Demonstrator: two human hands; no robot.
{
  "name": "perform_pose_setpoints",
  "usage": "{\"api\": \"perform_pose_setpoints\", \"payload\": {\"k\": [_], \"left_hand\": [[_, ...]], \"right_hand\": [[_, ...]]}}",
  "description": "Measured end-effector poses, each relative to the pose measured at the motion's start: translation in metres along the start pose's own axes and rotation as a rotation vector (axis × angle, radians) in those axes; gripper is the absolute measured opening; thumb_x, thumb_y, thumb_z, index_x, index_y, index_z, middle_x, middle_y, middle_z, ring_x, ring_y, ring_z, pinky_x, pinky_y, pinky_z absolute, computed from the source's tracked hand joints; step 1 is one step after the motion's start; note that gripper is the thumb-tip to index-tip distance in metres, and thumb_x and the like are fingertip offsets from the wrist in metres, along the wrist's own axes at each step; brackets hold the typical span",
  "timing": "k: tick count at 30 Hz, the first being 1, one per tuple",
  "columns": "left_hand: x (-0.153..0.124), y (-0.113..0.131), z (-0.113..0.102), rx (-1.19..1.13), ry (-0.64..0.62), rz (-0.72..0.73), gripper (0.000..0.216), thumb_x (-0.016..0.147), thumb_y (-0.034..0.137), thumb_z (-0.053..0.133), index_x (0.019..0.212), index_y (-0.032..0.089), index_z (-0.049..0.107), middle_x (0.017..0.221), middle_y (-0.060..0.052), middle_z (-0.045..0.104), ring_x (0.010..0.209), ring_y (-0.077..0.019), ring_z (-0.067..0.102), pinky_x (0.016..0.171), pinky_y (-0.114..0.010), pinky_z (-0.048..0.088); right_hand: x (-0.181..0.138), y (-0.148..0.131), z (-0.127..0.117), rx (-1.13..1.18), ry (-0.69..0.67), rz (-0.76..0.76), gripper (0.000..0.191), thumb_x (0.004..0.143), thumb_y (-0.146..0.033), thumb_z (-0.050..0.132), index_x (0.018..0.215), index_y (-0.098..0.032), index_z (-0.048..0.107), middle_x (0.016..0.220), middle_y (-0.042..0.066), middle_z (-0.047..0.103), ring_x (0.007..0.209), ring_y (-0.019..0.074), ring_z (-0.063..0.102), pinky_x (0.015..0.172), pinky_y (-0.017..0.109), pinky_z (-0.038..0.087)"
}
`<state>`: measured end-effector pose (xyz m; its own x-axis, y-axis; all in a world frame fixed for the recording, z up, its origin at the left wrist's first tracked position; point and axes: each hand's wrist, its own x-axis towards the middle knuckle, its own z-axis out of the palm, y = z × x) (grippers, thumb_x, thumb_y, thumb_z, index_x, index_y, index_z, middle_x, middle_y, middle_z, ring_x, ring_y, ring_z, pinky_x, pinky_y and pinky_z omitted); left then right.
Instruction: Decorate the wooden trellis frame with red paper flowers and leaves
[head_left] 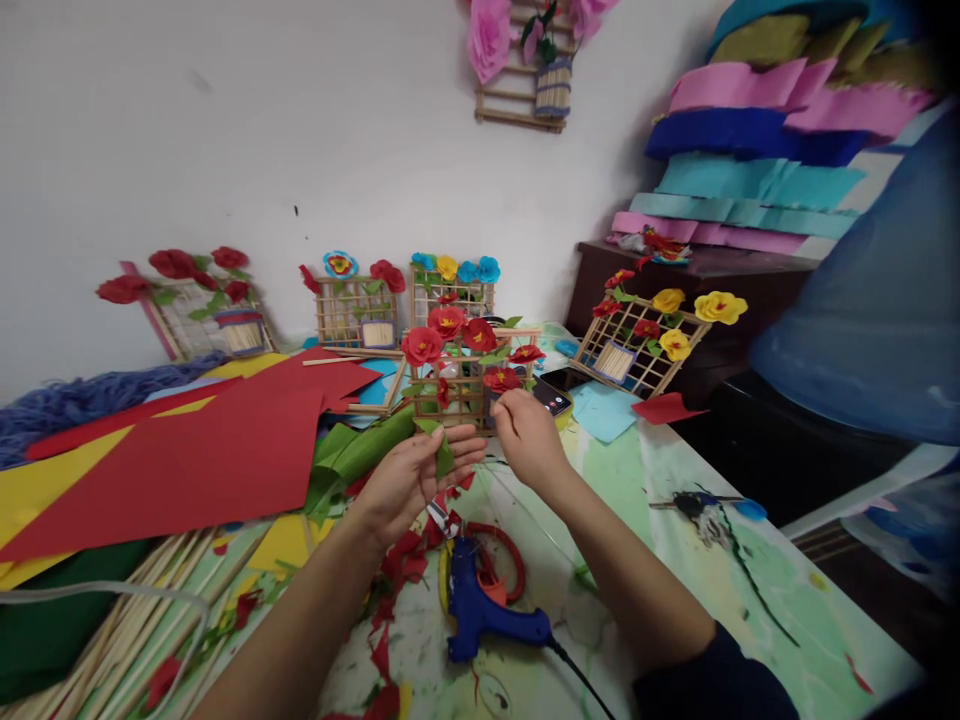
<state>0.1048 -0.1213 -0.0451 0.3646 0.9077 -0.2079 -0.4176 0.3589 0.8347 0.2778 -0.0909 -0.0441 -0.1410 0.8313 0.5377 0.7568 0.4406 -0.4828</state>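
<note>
My left hand (417,472) holds a green paper leaf (439,447) between thumb and palm, fingers partly stretched. My right hand (528,434) is closed in a pinch just in front of a small wooden lattice frame (459,388) decked with red paper flowers (422,345). What the right fingers pinch is too small to make out. A blue glue gun (480,606) lies on the table below both hands, beside red-handled scissors (504,560).
Red paper sheets (202,450) and yellow ones cover the left of the table, with wooden sticks (127,630) in front. More flower frames (358,310) lean on the wall. Another frame with yellow flowers (645,345) stands at right. Stacked coloured crepe paper (757,150) fills the far right.
</note>
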Motion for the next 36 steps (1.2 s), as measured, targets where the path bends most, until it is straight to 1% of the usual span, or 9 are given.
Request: {"api": "perform_pose_setpoints", "payload": {"k": [3, 7, 13, 16, 20, 25, 30, 33, 36], "left_hand": [[0.001, -0.001, -0.001, -0.03, 0.036, 0.082, 0.027, 0.091, 0.026, 0.05, 0.103, 0.01, 0.069, 0.114, -0.015, 0.068, 0.112, -0.0221, 0.061, 0.099, -0.033, 0.046], [0.001, -0.004, 0.002, -0.053, 0.051, 0.165, 0.016, 0.085, 0.024, 0.06, 0.091, 0.014, 0.072, 0.101, -0.007, 0.072, 0.111, -0.0204, 0.06, 0.103, -0.032, 0.043], [0.0, -0.008, 0.008, -0.04, 0.058, 0.16, 0.011, 0.083, 0.022, 0.063, 0.082, 0.016, 0.072, 0.085, -0.004, 0.071, 0.101, -0.0185, 0.062, 0.093, -0.027, 0.045], [0.0, -0.008, 0.009, 0.0, 0.113, 0.204, 0.006, 0.077, 0.021, 0.07, 0.077, 0.015, 0.07, 0.075, -0.002, 0.068, 0.089, -0.0156, 0.062, 0.085, -0.024, 0.045], [0.004, -0.01, 0.004, 0.112, 0.179, 0.304, 0.017, 0.064, 0.023, 0.08, 0.068, 0.015, 0.065, 0.069, 0.001, 0.065, 0.072, -0.0118, 0.059, 0.072, -0.023, 0.044], [0.009, -0.013, -0.002, 0.2, 0.214, 0.327, 0.023, 0.063, 0.028, 0.081, 0.063, 0.014, 0.062, 0.057, 0.004, 0.058, 0.055, -0.0073, 0.049, 0.056, -0.02, 0.038], [0.002, -0.013, 0.001, 0.188, 0.219, 0.332, 0.028, 0.064, 0.03, 0.081, 0.059, 0.014, 0.058, 0.055, 0.004, 0.055, 0.053, -0.007, 0.047, 0.054, -0.019, 0.038], [-0.013, -0.009, 0.0, 0.112, 0.27, 0.318, 0.027, 0.066, 0.027, 0.079, 0.06, 0.014, 0.056, 0.056, 0.004, 0.056, 0.053, -0.0071, 0.05, 0.055, -0.019, 0.041], [-0.036, -0.006, -0.008, 0.019, 0.273, 0.239, 0.024, 0.073, 0.022, 0.074, 0.063, 0.014, 0.055, 0.057, 0.002, 0.058, 0.052, -0.0065, 0.053, 0.055, -0.017, 0.045]], "right_hand": [[-0.006, -0.013, -0.003, 0.121, -0.087, -0.017, 0.024, 0.089, -0.023, 0.049, 0.065, -0.019, 0.053, 0.068, 0.001, 0.053, 0.066, 0.0153, 0.049, 0.06, 0.026, 0.033], [-0.015, -0.03, -0.002, 0.375, -0.181, -0.046, 0.009, 0.085, -0.02, 0.056, 0.079, -0.019, 0.064, 0.08, 0.001, 0.064, 0.074, 0.0141, 0.055, 0.066, 0.024, 0.039], [-0.017, -0.032, 0.006, 0.491, -0.19, -0.038, 0.019, 0.078, -0.01, 0.057, 0.061, -0.019, 0.057, 0.072, -0.001, 0.064, 0.072, 0.0143, 0.059, 0.066, 0.024, 0.041], [-0.018, -0.031, 0.007, 0.501, -0.147, -0.034, 0.021, 0.079, -0.01, 0.055, 0.061, -0.019, 0.056, 0.073, 0.0, 0.065, 0.079, 0.0155, 0.061, 0.068, 0.024, 0.042], [-0.019, -0.03, 0.007, 0.438, -0.108, -0.017, 0.018, 0.081, -0.014, 0.056, 0.063, -0.019, 0.058, 0.067, 0.0, 0.061, 0.07, 0.0146, 0.058, 0.063, 0.024, 0.039], [-0.02, -0.028, 0.006, 0.384, -0.118, -0.073, 0.021, 0.081, -0.014, 0.057, 0.06, -0.018, 0.056, 0.063, -0.002, 0.053, 0.064, 0.0133, 0.05, 0.059, 0.024, 0.034], [-0.021, -0.028, 0.004, 0.353, -0.118, -0.105, 0.02, 0.08, -0.015, 0.056, 0.061, -0.019, 0.055, 0.063, -0.002, 0.053, 0.064, 0.0135, 0.049, 0.059, 0.024, 0.032], [-0.022, -0.029, -0.001, 0.363, -0.08, -0.124, 0.017, 0.081, -0.016, 0.054, 0.064, -0.019, 0.056, 0.064, -0.001, 0.054, 0.064, 0.0139, 0.05, 0.06, 0.025, 0.033], [-0.029, -0.031, -0.006, 0.366, -0.008, -0.155, 0.018, 0.082, -0.019, 0.05, 0.064, -0.019, 0.052, 0.062, -0.002, 0.05, 0.062, 0.0139, 0.048, 0.059, 0.025, 0.032]]}}
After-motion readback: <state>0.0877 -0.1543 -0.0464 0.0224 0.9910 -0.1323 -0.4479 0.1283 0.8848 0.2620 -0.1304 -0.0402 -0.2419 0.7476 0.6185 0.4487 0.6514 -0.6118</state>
